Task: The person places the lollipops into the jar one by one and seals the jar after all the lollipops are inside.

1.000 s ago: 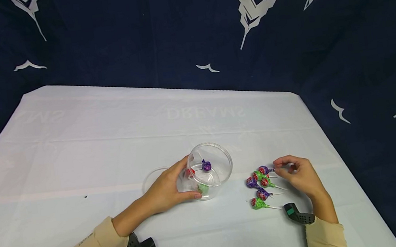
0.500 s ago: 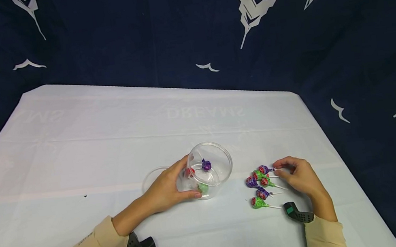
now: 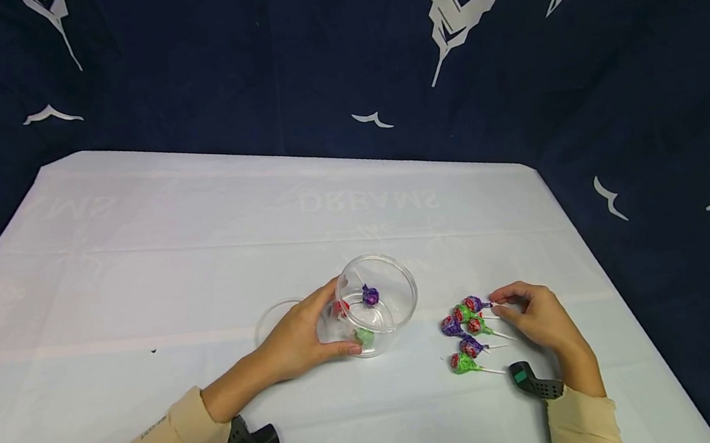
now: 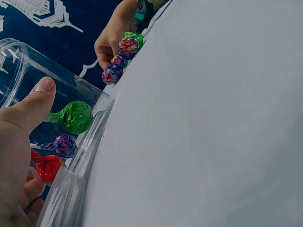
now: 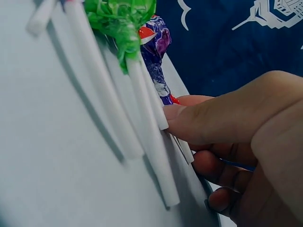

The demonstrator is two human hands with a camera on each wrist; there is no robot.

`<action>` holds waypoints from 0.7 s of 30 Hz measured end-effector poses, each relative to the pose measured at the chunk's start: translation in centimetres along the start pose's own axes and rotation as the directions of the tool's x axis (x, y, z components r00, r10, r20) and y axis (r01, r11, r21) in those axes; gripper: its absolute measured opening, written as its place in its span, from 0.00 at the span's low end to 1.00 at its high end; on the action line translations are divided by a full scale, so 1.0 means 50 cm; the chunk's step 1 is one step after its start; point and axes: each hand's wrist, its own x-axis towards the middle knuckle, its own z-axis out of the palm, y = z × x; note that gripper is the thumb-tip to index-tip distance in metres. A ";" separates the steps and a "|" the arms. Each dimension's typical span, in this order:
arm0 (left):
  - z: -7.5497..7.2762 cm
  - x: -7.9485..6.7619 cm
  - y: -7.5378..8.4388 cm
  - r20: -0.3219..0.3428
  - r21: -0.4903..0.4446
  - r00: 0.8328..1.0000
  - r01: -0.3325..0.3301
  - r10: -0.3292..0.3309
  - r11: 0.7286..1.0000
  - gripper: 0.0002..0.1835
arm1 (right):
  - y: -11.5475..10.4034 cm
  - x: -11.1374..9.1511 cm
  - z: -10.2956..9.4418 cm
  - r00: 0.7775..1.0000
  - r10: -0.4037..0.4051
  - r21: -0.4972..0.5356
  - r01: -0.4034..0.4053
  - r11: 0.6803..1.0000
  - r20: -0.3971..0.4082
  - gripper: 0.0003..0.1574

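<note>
My left hand (image 3: pixel 299 341) grips a clear plastic jar (image 3: pixel 394 312) from its left side, thumb in front. Inside lie a purple lollipop (image 3: pixel 370 295), a red lollipop (image 4: pixel 49 169) and a green lollipop (image 4: pixel 75 117). To the right, several wrapped lollipops in purple and green lie in a loose pile, sticks pointing right. At the far side of this pile my right hand (image 3: pixel 539 314) pinches the stick of a purple lollipop (image 3: pixel 473 304) between thumb and forefinger. Its other fingers are curled, as the right wrist view shows.
A clear round lid (image 3: pixel 263 325) lies on the table behind my left wrist, partly hidden. The white tablecloth (image 3: pixel 172 286) covers the table, with a dark blue printed curtain (image 3: pixel 212 62) behind it. A green lollipop (image 3: pixel 463 363) lies nearest the front edge.
My right thumb and forefinger have come together at the purple lollipop's stick, the hand shifting very slightly. The left hand and the jar stay where they were.
</note>
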 end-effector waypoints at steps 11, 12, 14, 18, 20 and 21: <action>-0.001 -0.001 0.002 0.003 0.002 1.000 0.013 -0.013 1.000 0.55 | -0.003 0.000 -0.002 1.000 0.023 -0.009 -0.023 1.000 0.017 0.07; -0.001 -0.001 0.002 0.003 0.001 1.000 0.013 -0.013 1.000 0.55 | -0.003 0.000 -0.002 1.000 0.022 -0.008 -0.022 1.000 0.017 0.06; -0.001 -0.001 0.003 0.002 0.000 1.000 0.013 -0.013 1.000 0.55 | -0.003 0.000 -0.002 1.000 0.019 -0.007 -0.018 1.000 0.015 0.06; -0.001 -0.001 0.002 0.001 0.001 1.000 0.014 -0.014 1.000 0.55 | -0.003 0.000 -0.002 1.000 0.014 -0.004 -0.014 1.000 0.012 0.05; -0.001 0.000 0.002 0.000 0.002 1.000 0.012 -0.012 1.000 0.55 | -0.003 0.000 -0.003 1.000 0.012 -0.004 -0.012 1.000 0.012 0.05; -0.001 0.000 0.002 0.000 0.003 1.000 0.011 -0.011 1.000 0.55 | -0.002 0.000 -0.003 1.000 0.012 -0.005 -0.012 1.000 0.012 0.05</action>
